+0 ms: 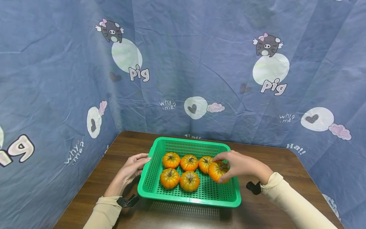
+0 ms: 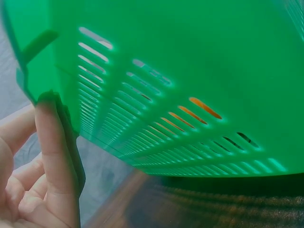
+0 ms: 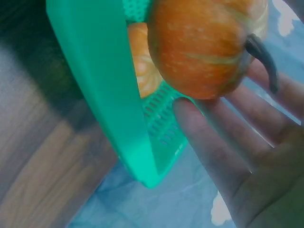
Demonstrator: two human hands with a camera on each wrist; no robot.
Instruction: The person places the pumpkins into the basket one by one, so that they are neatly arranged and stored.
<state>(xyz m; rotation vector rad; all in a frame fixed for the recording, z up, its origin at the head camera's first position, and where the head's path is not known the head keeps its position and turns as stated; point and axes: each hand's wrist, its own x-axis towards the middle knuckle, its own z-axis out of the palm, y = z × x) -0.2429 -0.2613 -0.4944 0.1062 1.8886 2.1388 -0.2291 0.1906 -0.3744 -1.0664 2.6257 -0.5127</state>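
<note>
A green plastic basket [image 1: 190,201] with slotted walls stands on the table, several small orange pumpkins [image 1: 189,181] lying in it in two rows. At its left rim is my left hand [image 1: 132,168], holding the edge between thumb and fingers; the left wrist view shows the hand [image 2: 47,161] beside the slotted wall. My right hand [image 1: 238,165] grips one pumpkin [image 1: 216,171] over the basket's right part, thumb on the near side and fingers on the far side. That pumpkin's dark stem [image 3: 262,59] shows in the right wrist view.
The brown wooden table [image 1: 274,178] extends around the basket. Blue cloth [image 1: 177,70] printed with pigs and words hangs behind the table and at its sides. Black wrist straps [image 1: 127,201] sit on both forearms, over light sleeves.
</note>
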